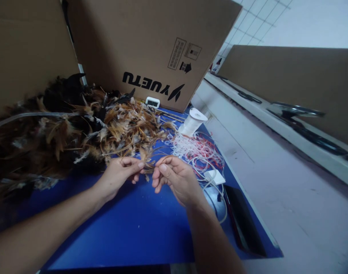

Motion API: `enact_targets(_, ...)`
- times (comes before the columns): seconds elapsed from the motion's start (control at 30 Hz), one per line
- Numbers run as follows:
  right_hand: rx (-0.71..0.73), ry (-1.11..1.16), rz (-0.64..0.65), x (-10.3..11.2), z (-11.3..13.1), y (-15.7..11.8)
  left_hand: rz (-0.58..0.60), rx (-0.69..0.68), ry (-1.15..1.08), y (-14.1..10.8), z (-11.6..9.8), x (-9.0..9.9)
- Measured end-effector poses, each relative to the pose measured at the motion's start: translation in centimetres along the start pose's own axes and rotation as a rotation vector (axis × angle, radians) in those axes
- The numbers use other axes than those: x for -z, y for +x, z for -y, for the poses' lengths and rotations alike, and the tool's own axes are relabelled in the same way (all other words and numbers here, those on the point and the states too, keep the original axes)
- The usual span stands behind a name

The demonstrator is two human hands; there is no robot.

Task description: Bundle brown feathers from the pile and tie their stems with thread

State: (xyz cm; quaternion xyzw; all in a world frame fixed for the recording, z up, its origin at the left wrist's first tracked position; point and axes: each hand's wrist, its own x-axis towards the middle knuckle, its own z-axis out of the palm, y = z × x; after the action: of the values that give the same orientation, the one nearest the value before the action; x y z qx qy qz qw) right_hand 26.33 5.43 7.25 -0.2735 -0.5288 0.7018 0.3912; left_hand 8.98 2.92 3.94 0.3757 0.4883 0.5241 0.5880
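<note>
Over the blue table, my left hand pinches a small brown feather between thumb and fingertips. Just to its right is my right hand, its thumb pressed to the curled index finger; what it holds, if anything, is too small to make out. A thin gap separates the two hands. Behind and left of them lies a large heap of brown and black feathers. Tangled white and red strings are beyond my right hand, beside a white spool.
A large cardboard box stands at the back, with a small white digital device at its foot. On the right lie a white adapter with a cable and a dark phone-like object. The table's right edge slants down beside them.
</note>
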Motion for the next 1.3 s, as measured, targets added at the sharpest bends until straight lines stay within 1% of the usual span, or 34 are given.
enact_targets(0.07,0.058,-0.05,-0.05,-0.1,-0.2,0.1,0.01,0.006,0.001,0.0,0.0,-0.1)
enact_targets(0.13,0.142,-0.148,-0.127,-0.1,-0.4,0.3,0.022,0.013,0.002,-0.1,0.0,-0.1)
enact_targets(0.2,0.195,-0.234,-0.201,0.0,-0.5,0.4,0.031,0.024,-0.002,-0.1,0.1,-0.1)
enact_targets(0.27,0.207,-0.27,-0.245,-0.1,-0.5,0.5,0.041,0.036,-0.007,-0.3,0.1,-0.2)
enact_targets(0.37,0.218,-0.288,-0.277,-0.3,-0.5,0.5,0.064,0.051,-0.013,-0.5,0.1,-0.4)
enact_targets(0.47,0.231,-0.358,-0.288,-0.5,-0.7,0.3,0.074,0.057,-0.015,-0.6,0.0,-0.6)
enact_targets(0.63,0.264,-0.556,-0.282,-0.3,-1.4,0.0,0.062,0.048,-0.012,-0.6,-0.1,-0.6)
enact_targets(0.73,0.277,-0.62,-0.28,-0.1,-1.7,0.0,0.063,0.038,-0.008,-0.6,-0.1,-0.6)
enact_targets(0.9,0.288,-0.631,-0.287,-0.2,-1.9,0.1,0.081,0.021,0.003,-0.7,-0.1,-0.6)
enact_targets(1.07,0.317,-0.627,-0.257,-0.2,-2.0,0.1,0.082,0.019,0.013,-0.8,-0.2,-0.7)
enact_targets(1.3,0.298,-0.637,-0.251,-0.3,-2.0,0.2,0.096,-0.005,0.032,-0.8,-0.3,-0.7)
